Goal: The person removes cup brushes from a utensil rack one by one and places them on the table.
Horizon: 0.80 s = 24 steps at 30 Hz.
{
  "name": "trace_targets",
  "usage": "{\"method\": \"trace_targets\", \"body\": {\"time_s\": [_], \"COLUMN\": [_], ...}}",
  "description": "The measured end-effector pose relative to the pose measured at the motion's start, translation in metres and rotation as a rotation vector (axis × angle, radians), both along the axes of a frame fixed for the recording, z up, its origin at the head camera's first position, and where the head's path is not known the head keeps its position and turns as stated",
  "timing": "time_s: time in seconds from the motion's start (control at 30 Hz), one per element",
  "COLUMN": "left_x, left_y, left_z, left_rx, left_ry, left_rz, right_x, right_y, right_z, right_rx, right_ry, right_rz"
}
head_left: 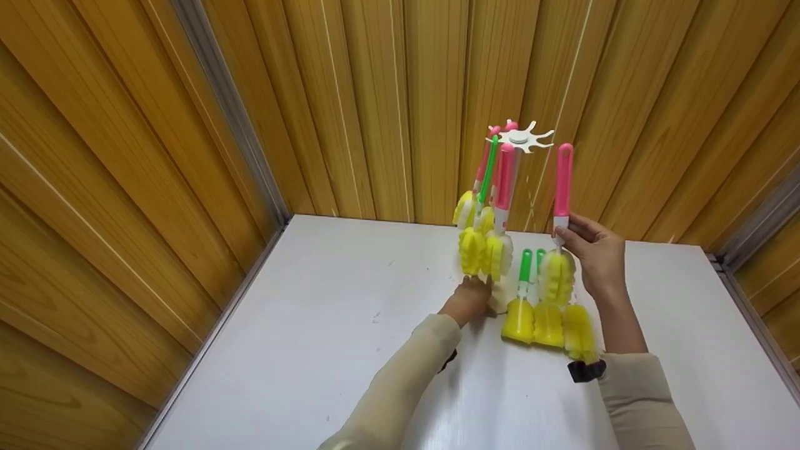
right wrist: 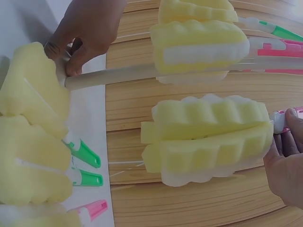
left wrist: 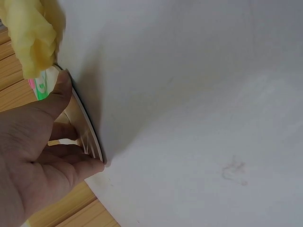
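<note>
My right hand (head_left: 600, 253) pinches a sponge bottle brush (head_left: 556, 278) by its white neck, with the pink handle pointing up. The right wrist view shows its ribbed yellow-and-white sponge head (right wrist: 208, 139) beside the stand's pole (right wrist: 113, 75). My left hand (head_left: 470, 301) is low at the foot of the white stand (head_left: 520, 139). Thumb and fingers grip the rim of its round base (left wrist: 85, 125) in the left wrist view. Several brushes hang from the stand's left side, among them a pink-handled brush (head_left: 505, 178) and a green-handled brush (head_left: 489, 172). Some right-side hooks hold nothing.
Below the held brush, sponge brushes with yellow heads (head_left: 548, 324) lie side by side on the white table (head_left: 350, 325), close to the right forearm. Wood-look panels (head_left: 375, 112) rise behind the table. Metal posts (head_left: 231, 106) mark the corners.
</note>
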<state>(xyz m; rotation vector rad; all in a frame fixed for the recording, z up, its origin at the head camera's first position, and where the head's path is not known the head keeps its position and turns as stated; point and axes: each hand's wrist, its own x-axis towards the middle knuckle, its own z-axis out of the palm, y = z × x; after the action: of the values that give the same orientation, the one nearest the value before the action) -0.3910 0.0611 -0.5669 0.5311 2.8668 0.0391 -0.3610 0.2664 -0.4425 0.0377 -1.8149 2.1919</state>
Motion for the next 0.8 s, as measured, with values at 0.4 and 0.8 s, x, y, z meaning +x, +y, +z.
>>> {"method": "trace_targets", "body": {"time_s": [0.4, 0.8], "left_x": [0.002, 0.002], "left_y": [-0.002, -0.003], "left_z": [0.002, 0.002], "left_rx": [0.109, 0.110], "left_ry": [-0.063, -0.061], "left_rz": [0.053, 0.053], "right_x": [0.005, 0.012], "right_y": [0.009, 0.024], "right_z": [-0.003, -0.009], "right_rx": [-0.084, -0.015], "right_ry": [0.014, -0.080], "right_rz": [0.009, -0.030]}}
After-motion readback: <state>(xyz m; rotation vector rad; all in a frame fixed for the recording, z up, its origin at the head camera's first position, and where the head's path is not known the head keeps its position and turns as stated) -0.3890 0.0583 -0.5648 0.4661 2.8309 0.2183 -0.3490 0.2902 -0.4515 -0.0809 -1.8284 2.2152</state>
